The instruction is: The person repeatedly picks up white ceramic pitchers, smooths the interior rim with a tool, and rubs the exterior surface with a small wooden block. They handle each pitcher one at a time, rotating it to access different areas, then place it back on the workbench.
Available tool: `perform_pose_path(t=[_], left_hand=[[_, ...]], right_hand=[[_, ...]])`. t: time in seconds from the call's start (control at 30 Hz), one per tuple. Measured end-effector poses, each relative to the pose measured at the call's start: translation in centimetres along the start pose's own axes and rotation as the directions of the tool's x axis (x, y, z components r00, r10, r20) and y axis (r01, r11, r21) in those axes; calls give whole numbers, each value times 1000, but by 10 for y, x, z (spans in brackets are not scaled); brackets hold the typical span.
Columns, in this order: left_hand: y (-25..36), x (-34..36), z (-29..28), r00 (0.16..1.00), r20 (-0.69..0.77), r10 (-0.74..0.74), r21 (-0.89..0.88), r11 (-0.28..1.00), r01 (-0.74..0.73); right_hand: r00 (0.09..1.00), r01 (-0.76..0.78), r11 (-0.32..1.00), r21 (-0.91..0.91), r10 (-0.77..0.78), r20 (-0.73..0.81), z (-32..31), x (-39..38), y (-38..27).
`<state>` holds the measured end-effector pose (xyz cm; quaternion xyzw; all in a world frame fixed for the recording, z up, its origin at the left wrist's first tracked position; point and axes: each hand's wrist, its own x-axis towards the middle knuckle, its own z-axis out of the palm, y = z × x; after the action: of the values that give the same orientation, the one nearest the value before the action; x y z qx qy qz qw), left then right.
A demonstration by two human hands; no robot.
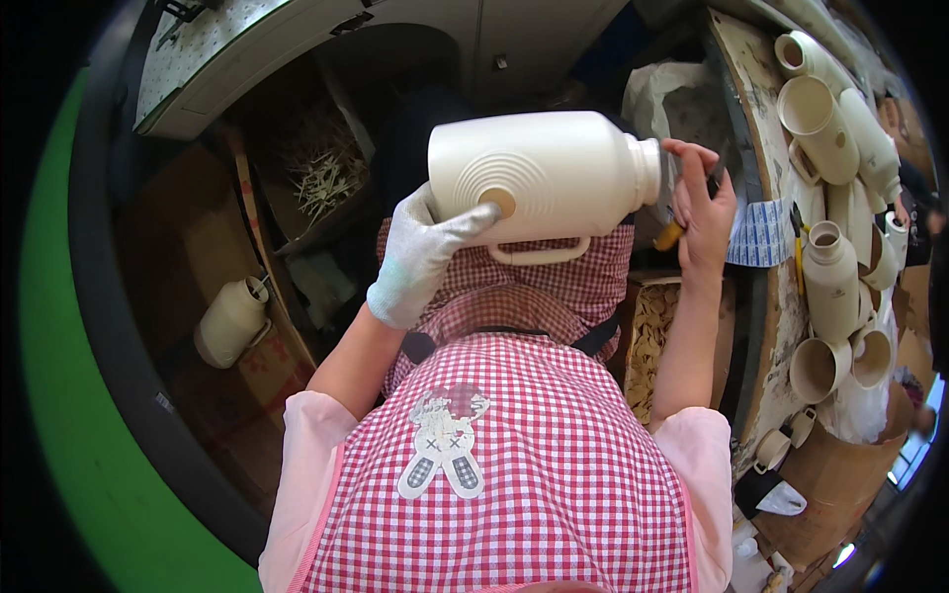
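Note:
A cream-white plastic thermos shell (554, 168) with a side handle and ringed relief lies on its side in front of me, its neck pointing right. My left hand (420, 252), in a pale work glove, is closed on its lower body, thumb across the round tan spot. At the neck is my bare right hand (702, 203), its fingers curled round a small knife (669, 235) with a yellow handle. Part of this knife is hidden by the fingers, and whether its blade touches the neck rim cannot be made out.
On the right, a worn bench (756, 89) carries several cream shells (830, 282) and a blue-and-white printed sheet (759, 234). Below it stands a box of tan scraps (652, 336). At left, another shell (232, 321) lies beside a carton holding thin trimmings (326, 183).

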<state>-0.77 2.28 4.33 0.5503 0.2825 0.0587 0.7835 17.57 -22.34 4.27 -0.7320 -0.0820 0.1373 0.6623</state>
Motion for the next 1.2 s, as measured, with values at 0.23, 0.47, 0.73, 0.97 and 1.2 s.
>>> perform_pose_path(t=[0.23,0.47,0.73,0.97,1.2], left_hand=[[12,2,2,995,95,-15,-99,995,24],[-7,18,16,989,85,125,-110,987,-115],[-3,50,-14,863,281,420,-134,907,-398],[-52,78,-48,882,395,257,41,954,-297],[63,9,-113,643,53,764,743,400,-536]], right_hand=[[963,-75,983,169,28,267,-13,-11,21],[980,187,982,-3,-187,65,1,-15,6],[983,-6,976,219,-34,179,-34,20,-48],[911,11,1000,-22,-1,412,-49,82,-52],[891,183,196,-963,-446,79,-187,188,17]])
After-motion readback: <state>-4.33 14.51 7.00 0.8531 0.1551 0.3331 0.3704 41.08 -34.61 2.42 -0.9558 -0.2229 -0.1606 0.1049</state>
